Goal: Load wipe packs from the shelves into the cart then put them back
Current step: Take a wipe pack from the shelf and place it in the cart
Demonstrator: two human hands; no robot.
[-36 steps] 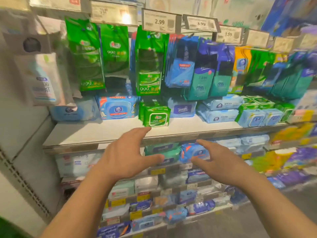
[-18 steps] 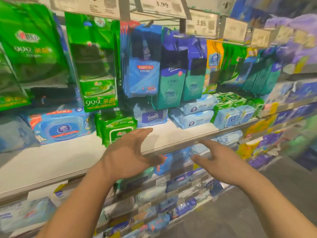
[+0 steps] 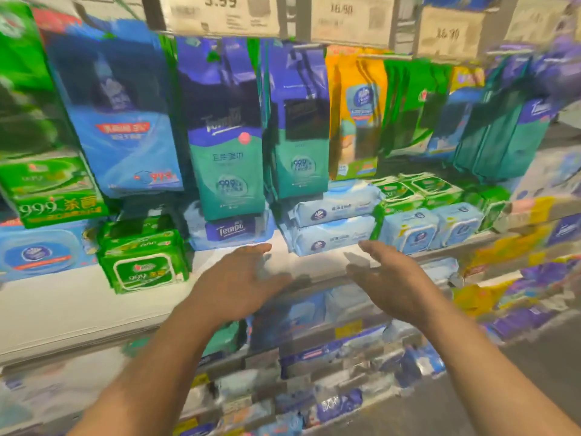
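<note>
Both hands reach empty over the white shelf (image 3: 78, 309); left hand (image 3: 239, 284) and right hand (image 3: 393, 278) spread below two stacked pale-blue wipe packs (image 3: 333, 225)

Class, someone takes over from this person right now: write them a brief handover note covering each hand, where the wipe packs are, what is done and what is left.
Left hand: open, empty, held over the shelf edge.
Right hand: open, empty, just in front of the two stacked pale blue packs.
Packs: all in view sit on the shelf or hang above it; a green pack stands to the left of the hands, the Tempo pack behind them.
Done: nothing that shows; no cart is in view.
Left: probably grasp the pale blue stack, load packs into the cart, then return them.
</note>
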